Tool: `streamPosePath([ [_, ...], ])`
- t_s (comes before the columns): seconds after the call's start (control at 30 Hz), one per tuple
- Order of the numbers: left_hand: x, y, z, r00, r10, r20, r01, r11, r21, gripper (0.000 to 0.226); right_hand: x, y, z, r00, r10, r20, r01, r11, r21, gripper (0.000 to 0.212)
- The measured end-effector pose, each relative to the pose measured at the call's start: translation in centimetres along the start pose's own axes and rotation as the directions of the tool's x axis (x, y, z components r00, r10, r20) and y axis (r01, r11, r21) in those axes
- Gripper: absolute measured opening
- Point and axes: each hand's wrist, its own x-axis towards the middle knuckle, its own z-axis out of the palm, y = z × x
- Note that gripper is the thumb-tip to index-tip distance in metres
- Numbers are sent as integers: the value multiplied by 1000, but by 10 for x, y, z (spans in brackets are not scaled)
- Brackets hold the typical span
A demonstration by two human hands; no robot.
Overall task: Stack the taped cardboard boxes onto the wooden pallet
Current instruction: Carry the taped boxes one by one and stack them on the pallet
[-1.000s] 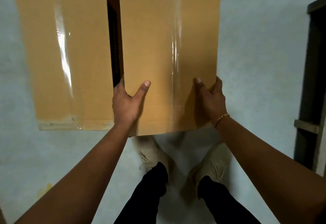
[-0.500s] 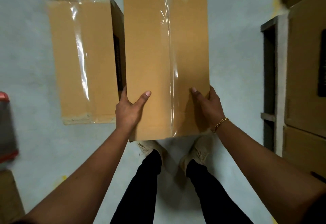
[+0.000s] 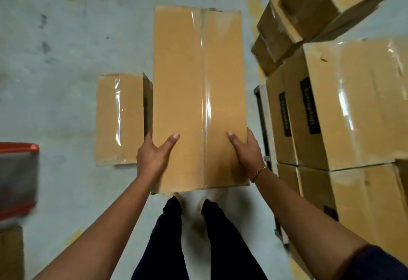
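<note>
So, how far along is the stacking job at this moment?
Done: several stacked boxes sit on the wooden pallet at the right. In hand: the left hand and right hand grip one carried box by its sides. Left: placing it, then the floor box lying at the left.

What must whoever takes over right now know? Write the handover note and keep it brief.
Left hand: grips the left side of the carried box, thumb on top.
Right hand: grips its right side, thumb on top.
Carried box: taped, held in the air in front of the body, not yet on the pallet.
Pallet: to the right, loaded with stacked boxes.
Done: several boxes stacked there.
Left: set this box on the stack, then fetch the second taped box lying on the floor to the left.
</note>
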Motion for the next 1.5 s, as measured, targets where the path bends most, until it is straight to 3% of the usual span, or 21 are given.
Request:
streamPosePath([
  [0.13, -62, 39, -21, 998, 55, 11, -55, 998, 13, 85, -68, -31, -43, 999, -17, -34, 19, 999, 37, 61],
  [0.37, -138, 67, -47, 968, 231, 94, -236, 971, 46, 71, -164, -32, -81, 986, -28, -167, 50, 990, 129, 65],
  [0.77, -242, 46, -43, 852, 388, 351, -449, 887, 109, 75, -333, 37, -119, 895, 36, -445, 129, 933, 335, 41],
  [1.03, -326, 42, 12, 744, 442, 501, -559, 822, 105, 70, -417, 101, -180, 811, 122, -572, 147, 904, 400, 39],
  [1.17, -372, 37, 53, 706, 437, 557, -579, 809, 99, 71, -445, 143, -222, 781, 157, -605, 127, 908, 399, 48],
  [1.23, -396, 32, 76, 696, 431, 574, -582, 807, 100, 73, -457, 165, -245, 764, 167, -624, 128, 907, 400, 54],
  [1.33, -436, 20, 116, 689, 419, 591, -575, 813, 94, 74, -478, 197, -283, 758, 174, -629, 122, 909, 398, 40],
  [1.5, -502, -7, 179, 721, 370, 586, -507, 858, 82, 74, -500, 253, -360, 777, 173, -605, 66, 934, 352, 44],
])
